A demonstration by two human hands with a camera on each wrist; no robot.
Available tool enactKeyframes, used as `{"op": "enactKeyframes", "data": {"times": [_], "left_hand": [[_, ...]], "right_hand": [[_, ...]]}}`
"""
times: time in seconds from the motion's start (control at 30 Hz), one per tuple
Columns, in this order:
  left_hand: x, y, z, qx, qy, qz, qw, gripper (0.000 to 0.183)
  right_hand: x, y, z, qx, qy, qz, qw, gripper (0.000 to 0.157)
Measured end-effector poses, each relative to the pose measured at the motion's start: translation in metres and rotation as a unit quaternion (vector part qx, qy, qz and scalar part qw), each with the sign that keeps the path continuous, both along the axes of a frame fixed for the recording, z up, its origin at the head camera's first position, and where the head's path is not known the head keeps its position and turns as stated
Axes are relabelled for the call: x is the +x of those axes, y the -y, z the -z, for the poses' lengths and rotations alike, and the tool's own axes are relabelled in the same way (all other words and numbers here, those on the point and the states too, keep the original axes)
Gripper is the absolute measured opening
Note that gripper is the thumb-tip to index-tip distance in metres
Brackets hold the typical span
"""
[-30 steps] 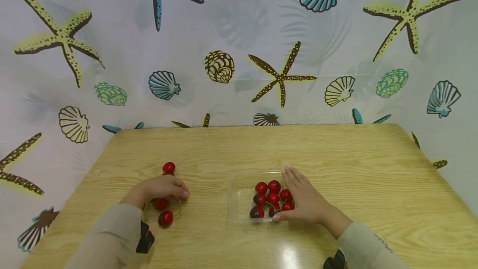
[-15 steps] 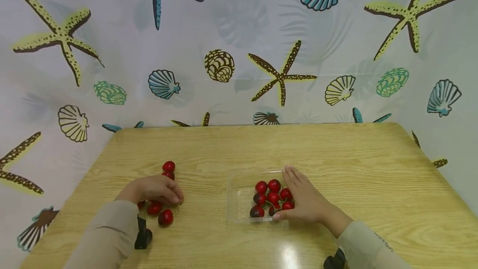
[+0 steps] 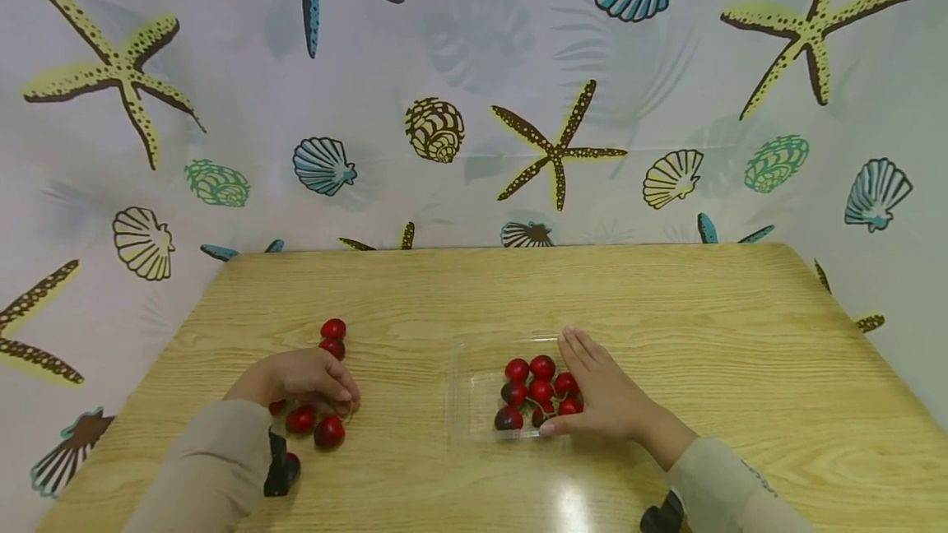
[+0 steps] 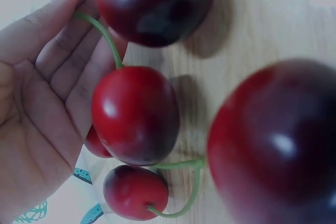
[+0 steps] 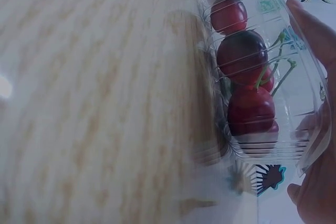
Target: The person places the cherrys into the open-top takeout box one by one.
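Observation:
My left hand (image 3: 299, 377) is low over the left side of the table, among several dark red cherries (image 3: 329, 433). In the left wrist view its thumb and fingers pinch a green stem (image 4: 107, 38), from which a cherry (image 4: 135, 115) hangs. Another cherry (image 4: 155, 3) is close by the fingertips. My right hand (image 3: 607, 401) spans the right end of a clear plastic box (image 3: 474, 405), thumb at the near side and fingers at the far corner. Inside lie several cherries (image 3: 541, 391), bunched toward that hand; green stems (image 5: 281, 59) show through the wall.
Two cherries (image 3: 333, 339) lie just beyond the left hand. One more cherry (image 3: 294, 465) shows by the left wrist's black camera (image 3: 277, 471). The wooden table (image 3: 415, 294) ends at a cloth (image 3: 459, 204) printed with starfish and shells.
My left hand has drawn back slightly to the left, and its fingers have come together on a stem. The cherries near it have shifted a little. The right hand and the box stay put.

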State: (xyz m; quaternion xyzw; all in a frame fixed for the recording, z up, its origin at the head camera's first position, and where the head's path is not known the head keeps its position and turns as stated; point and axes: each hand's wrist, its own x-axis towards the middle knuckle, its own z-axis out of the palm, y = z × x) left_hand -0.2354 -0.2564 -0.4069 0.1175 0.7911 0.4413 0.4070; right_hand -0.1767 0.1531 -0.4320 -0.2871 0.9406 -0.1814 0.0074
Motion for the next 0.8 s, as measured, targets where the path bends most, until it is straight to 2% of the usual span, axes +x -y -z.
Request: {"op": "enactKeyframes", "data": {"times": [0.23,0.47,0.8], "left_hand": [[0.005,-0.003,-0.001,0.008,-0.014,-0.022,0.9996,0.021],[0.008,-0.008,-0.002,0.037,-0.043,-0.02,0.9982,0.029],[0.013,-0.033,-0.014,0.095,-0.078,-0.051,0.9911,0.032]], "right_hand": [[0.0,0.0,0.0,-0.007,-0.005,0.002,1.0,0.108],[0.001,0.001,0.0,-0.009,-0.011,0.004,1.0,0.108],[0.001,0.002,0.001,-0.005,-0.004,0.018,1.0,0.11]]}}
